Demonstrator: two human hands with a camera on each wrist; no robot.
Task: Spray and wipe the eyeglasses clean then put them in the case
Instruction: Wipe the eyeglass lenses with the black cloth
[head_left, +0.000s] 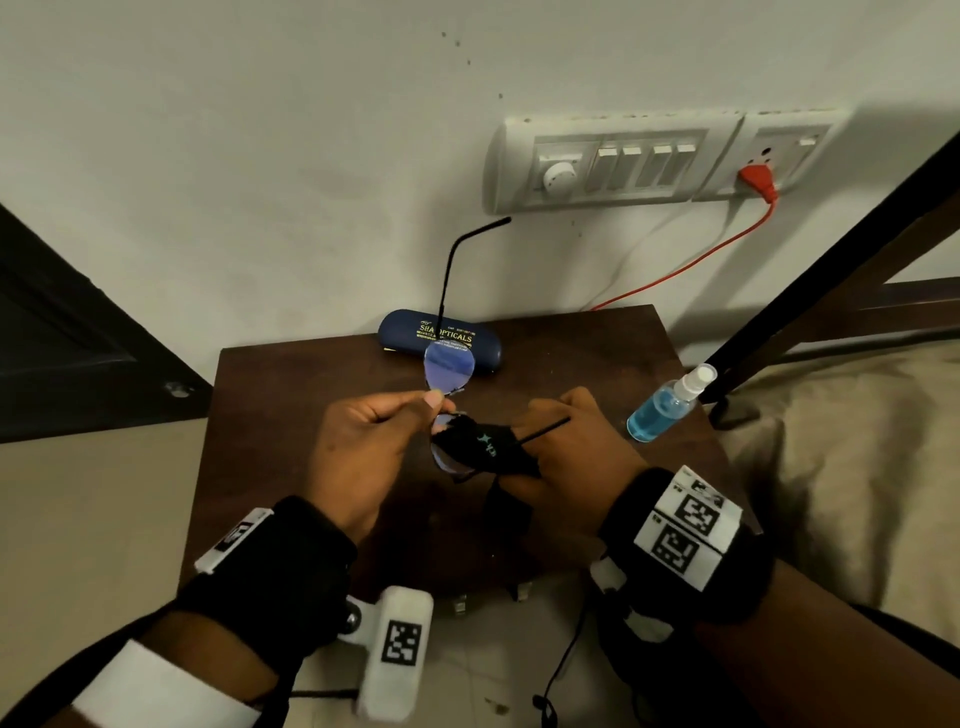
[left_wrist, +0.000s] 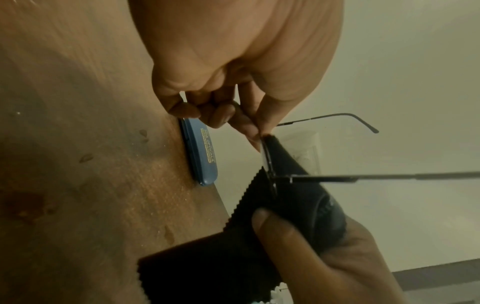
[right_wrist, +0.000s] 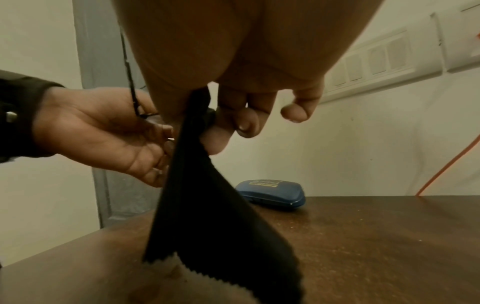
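Thin-framed eyeglasses (head_left: 450, 368) are held above the dark wooden table (head_left: 311, 415), temples unfolded. My left hand (head_left: 363, 441) pinches the frame at the bridge between thumb and forefinger. My right hand (head_left: 576, 447) grips a black cleaning cloth (head_left: 483, 447) wrapped round the nearer lens, which it mostly hides. In the left wrist view the cloth (left_wrist: 298, 201) covers that lens and one temple (left_wrist: 389, 176) sticks out to the right. In the right wrist view the cloth (right_wrist: 207, 205) hangs down from my fingers. The blue case (head_left: 410, 335) lies closed at the table's back edge.
A small spray bottle (head_left: 662, 408) of blue liquid lies near the table's right edge. A switchboard (head_left: 623, 161) with a red plug and cord (head_left: 675, 265) is on the wall behind. A dark slanted bar (head_left: 831, 249) and a bed stand at the right.
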